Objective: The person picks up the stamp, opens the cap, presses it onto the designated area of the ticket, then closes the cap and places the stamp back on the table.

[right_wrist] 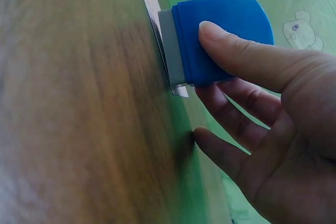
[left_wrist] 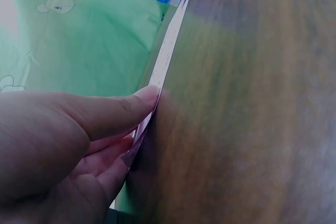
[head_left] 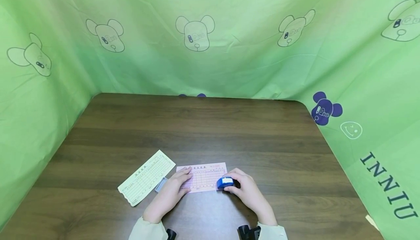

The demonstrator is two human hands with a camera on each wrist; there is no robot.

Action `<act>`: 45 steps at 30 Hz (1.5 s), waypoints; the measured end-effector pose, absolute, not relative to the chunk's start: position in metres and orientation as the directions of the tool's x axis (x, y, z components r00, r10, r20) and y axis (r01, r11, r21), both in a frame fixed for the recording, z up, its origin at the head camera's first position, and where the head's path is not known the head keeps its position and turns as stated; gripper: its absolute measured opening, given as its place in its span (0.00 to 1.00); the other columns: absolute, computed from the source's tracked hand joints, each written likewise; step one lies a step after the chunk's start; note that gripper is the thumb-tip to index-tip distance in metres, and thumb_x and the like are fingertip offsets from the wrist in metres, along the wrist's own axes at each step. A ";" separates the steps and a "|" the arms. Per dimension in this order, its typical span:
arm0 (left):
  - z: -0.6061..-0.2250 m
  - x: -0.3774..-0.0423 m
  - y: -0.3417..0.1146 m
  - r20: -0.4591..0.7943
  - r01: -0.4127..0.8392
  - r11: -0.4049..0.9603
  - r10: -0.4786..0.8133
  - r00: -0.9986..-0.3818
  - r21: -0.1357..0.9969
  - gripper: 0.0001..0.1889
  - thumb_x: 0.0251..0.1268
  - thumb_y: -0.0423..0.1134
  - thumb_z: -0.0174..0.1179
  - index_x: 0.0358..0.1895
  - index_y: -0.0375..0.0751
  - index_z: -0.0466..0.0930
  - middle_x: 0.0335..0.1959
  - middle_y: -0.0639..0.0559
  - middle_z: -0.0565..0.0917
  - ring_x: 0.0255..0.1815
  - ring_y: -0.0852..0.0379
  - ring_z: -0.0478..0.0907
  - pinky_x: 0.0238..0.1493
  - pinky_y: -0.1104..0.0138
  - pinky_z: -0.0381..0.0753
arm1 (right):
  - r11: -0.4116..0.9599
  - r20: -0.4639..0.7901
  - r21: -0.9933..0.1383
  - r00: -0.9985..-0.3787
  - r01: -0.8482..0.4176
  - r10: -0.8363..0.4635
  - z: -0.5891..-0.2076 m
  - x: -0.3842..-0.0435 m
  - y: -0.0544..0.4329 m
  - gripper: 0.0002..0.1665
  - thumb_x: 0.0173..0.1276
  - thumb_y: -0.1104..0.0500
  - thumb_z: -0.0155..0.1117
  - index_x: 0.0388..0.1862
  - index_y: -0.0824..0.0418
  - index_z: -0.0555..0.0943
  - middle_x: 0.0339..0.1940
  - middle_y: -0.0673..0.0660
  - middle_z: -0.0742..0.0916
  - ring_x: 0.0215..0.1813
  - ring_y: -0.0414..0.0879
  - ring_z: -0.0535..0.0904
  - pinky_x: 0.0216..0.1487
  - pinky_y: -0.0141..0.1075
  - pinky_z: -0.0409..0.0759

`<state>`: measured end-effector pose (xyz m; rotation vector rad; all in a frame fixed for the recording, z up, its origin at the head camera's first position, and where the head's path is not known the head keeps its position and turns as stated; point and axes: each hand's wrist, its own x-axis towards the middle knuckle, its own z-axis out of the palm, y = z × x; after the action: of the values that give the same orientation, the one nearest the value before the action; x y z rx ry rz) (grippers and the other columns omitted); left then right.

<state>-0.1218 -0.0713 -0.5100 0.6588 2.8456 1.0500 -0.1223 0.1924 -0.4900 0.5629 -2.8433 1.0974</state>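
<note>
A pink printed form (head_left: 205,178) lies on the table, its left part beneath my left hand (head_left: 174,187). The fingers of that hand rest on the paper and press it; in the left wrist view the thumb (left_wrist: 147,97) touches it close to the near edge. My right hand (head_left: 244,189) grips a blue self-inking stamp (head_left: 224,183) between thumb and fingers. In the right wrist view the stamp's grey base (right_wrist: 172,45) stands on the right end of the form. What is under the base is hidden.
A pale green-yellow printed slip (head_left: 146,178) lies slanted at the left. A small blue-grey flat piece (head_left: 161,184) sits by it, partly covered by my left hand. Green printed cloth (head_left: 197,65) borders the brown wooden table (head_left: 197,127) at the back and sides.
</note>
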 end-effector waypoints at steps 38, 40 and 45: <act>-0.509 -0.122 -0.071 0.113 0.381 0.672 0.407 -0.906 0.635 0.21 0.60 0.31 0.63 0.57 0.30 0.77 0.66 0.39 0.75 0.68 0.42 0.70 0.67 0.51 0.68 | 0.720 0.170 -0.576 -0.918 -0.387 -0.358 -0.490 -0.121 0.188 0.13 0.54 0.61 0.73 0.40 0.58 0.86 0.37 0.47 0.83 0.42 0.41 0.80 0.47 0.36 0.79; -0.509 -0.121 -0.071 0.114 0.380 0.671 0.406 -0.907 0.637 0.21 0.60 0.31 0.63 0.57 0.29 0.77 0.66 0.39 0.74 0.68 0.42 0.70 0.67 0.51 0.68 | 0.722 0.170 -0.571 -0.917 -0.390 -0.361 -0.490 -0.121 0.188 0.13 0.54 0.61 0.73 0.40 0.58 0.86 0.37 0.47 0.83 0.42 0.41 0.81 0.47 0.37 0.79; -0.508 -0.120 -0.071 0.113 0.373 0.670 0.398 -0.910 0.641 0.21 0.59 0.30 0.63 0.57 0.29 0.78 0.66 0.39 0.74 0.68 0.41 0.70 0.67 0.50 0.68 | 0.733 0.162 -0.561 -0.919 -0.385 -0.359 -0.489 -0.122 0.186 0.13 0.54 0.61 0.73 0.39 0.60 0.86 0.37 0.48 0.84 0.41 0.42 0.81 0.47 0.37 0.79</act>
<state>-0.1202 -0.0712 -0.5079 0.6561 2.8381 1.0766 -0.1217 0.1859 -0.4887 0.6198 -2.8839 0.9489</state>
